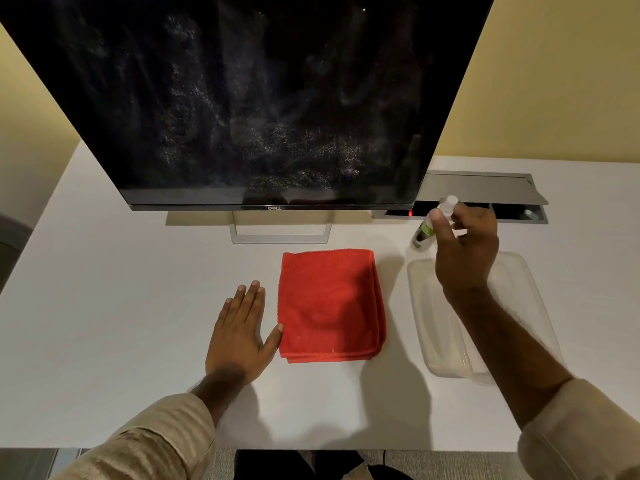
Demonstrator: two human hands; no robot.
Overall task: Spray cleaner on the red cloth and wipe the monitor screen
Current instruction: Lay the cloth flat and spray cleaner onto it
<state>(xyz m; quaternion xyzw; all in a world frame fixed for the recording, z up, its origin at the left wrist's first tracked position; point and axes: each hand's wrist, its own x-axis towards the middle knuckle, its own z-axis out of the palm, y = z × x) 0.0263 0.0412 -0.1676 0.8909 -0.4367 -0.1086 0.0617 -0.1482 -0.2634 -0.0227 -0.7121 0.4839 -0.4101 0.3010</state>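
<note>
right hand (465,251) grips the light, likely slippery bottle (425,231) at its body; left hand (239,332) lies spread beside the soft cloth (330,304)

white desk (121,306) | red cloth (330,306) | clear tray (433,327) | monitor stand (280,237)

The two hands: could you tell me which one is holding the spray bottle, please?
The right hand grips the spray bottle above the clear container. The left hand lies flat on the desk, thumb touching the red cloth.
</note>
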